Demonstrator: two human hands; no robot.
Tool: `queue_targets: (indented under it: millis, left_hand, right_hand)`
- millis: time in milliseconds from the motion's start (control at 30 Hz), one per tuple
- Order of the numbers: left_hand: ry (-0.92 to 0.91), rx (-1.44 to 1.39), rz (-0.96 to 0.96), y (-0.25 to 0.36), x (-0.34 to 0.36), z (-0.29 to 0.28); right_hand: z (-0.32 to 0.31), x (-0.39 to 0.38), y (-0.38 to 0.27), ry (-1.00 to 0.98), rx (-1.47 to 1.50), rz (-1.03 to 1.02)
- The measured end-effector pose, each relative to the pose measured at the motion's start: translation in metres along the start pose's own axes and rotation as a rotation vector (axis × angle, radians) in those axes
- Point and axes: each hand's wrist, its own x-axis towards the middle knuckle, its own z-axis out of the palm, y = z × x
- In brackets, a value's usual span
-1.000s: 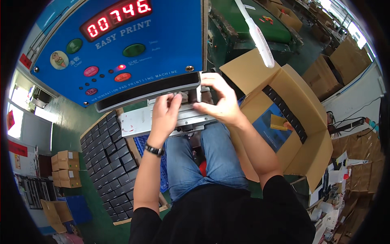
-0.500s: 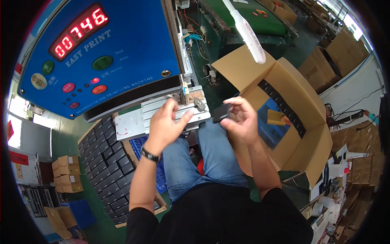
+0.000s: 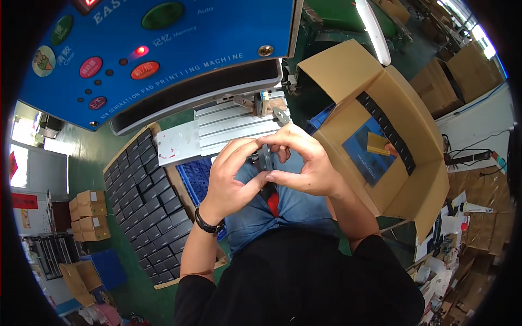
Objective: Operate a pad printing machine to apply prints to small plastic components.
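Note:
A small black box-shaped piece is held upright on edge between my two hands, above my lap. My left hand has its thumb and fingertips closed on the near and far ends of the piece from the left. From the right, my right hand pinches the same ends, with its other fingers curled behind. Just beyond the hands lies the slotted metal bed of a blue pad printing machine. A small grey metal plate sits at the bed's right end.
Rows of black boxes fill a wooden-edged tray at the left. A blue plastic crate shows beside it. At the right stands an open cardboard box with a row of black pieces inside. A white lamp hangs above it.
My right hand has brought the black piece left and in front of my body. My left hand has come away from the metal bed and now grips the piece too. The view has shifted.

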Motion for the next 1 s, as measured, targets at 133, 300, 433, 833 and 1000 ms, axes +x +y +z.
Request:
queue_targets:
  millis: [133,300,433,833,1000]
  left_hand:
    - [-0.01,-0.016,-0.001,0.002,-0.001,0.003]
    - [0.006,0.005,0.018,0.004,0.0,0.004]
    - [-0.001,0.028,0.026,0.0,-0.001,0.005]
    - [0.073,0.081,-0.013,-0.012,-0.001,0.005]
    - [0.106,0.081,-0.068,-0.018,-0.01,-0.002]
  right_hand:
    - [0.0,-0.006,-0.001,0.022,0.035,0.041]
    - [0.0,-0.006,0.0,0.024,0.037,0.027]
    - [-0.001,-0.008,0.005,0.01,0.021,0.03]
    - [-0.043,0.026,0.039,0.222,-0.042,0.161]
    - [-0.051,0.069,0.052,0.177,-0.182,0.173]
